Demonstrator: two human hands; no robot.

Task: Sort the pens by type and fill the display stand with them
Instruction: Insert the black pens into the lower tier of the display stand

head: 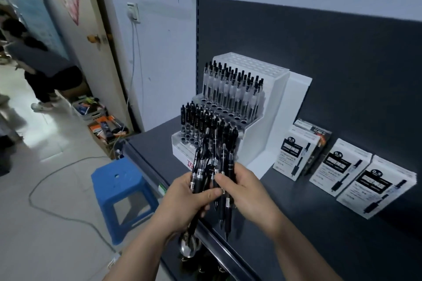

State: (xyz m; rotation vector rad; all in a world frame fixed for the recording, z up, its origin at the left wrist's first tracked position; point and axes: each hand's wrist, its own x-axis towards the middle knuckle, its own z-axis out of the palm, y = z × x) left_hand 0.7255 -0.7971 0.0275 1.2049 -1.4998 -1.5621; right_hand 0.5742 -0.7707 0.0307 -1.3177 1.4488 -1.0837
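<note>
Both hands meet in front of the display stand (pixel 269 107) around a bundle of black click pens (pixel 213 166): the left hand (pixel 182 203) wraps the bundle from the left with its thumb pressed across the barrels, and the right hand (pixel 246 191) grips it from the right, fingers curled over the pens — so the bundle is clamped between the two, clips up and tips hanging down past the front edge of the dark shelf (pixel 319 235). The white tiered stand sits on that shelf; its lowest tier holds black-barrelled pens (pixel 201 121), a higher tier holds frosted clear pens with black caps (pixel 233 89), and the top rows of holes stand unfilled. To the right of the stand, white pen boxes (pixel 342 166) stand on the shelf. A blue plastic stool (pixel 121 187) stands on the floor at the left.
</note>
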